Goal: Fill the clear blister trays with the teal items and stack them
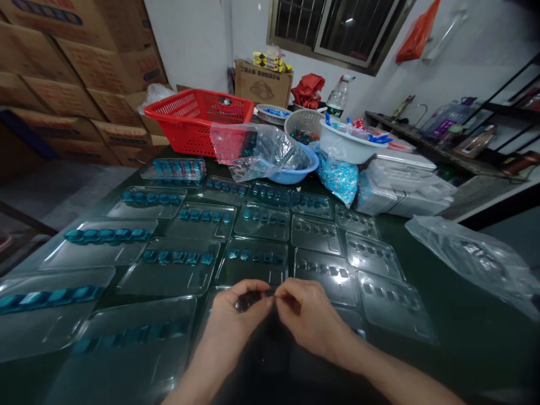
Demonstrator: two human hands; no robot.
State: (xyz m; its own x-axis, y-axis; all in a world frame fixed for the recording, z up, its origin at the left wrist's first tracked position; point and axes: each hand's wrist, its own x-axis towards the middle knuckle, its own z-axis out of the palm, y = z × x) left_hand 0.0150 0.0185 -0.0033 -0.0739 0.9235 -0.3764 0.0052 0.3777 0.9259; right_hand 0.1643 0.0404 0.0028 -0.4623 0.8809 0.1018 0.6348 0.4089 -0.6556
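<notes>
My left grip (236,318) and right grip (307,318) pinch a dark piece (253,301) narrowly; a slip could drop it among the 12 o'clock trays (253,275).

- Place: small manual packing workshop, plain and utilitarian
- Tall stacks of printed brown cardboard cartons (71,73), along the left side
- Long dark green worktop (400,332), laid out for handwork
- Rows of clear plastic blister trays (171,284), many holding small teal pieces
- Red perforated plastic basket (198,115), with further plastic tubs alongside
- Barred metal-framed window (324,28), set in a bare white wall (219,39)
</notes>
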